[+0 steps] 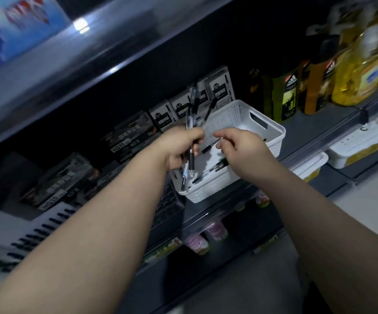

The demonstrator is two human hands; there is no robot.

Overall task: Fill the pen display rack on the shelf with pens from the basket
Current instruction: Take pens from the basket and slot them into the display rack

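I'm at the gathering step. My left hand (179, 146) is curled round a bundle of black-and-clear plastic pens (191, 159), tips down. Just to its right, my right hand (244, 148) pinches the end of one slim black pen (207, 148) between thumb and forefinger. The white perforated plastic basket (226, 118) sits under and beyond both hands. A few loose dark pens (215, 167) lie on its floor below my right palm. The white slotted pen display rack (47, 223) is well down to the left of my left forearm, with dark caps showing in some slots. Next, I judge, this pen joins the bundle, which I then carry left to the rack without letting it fan out.
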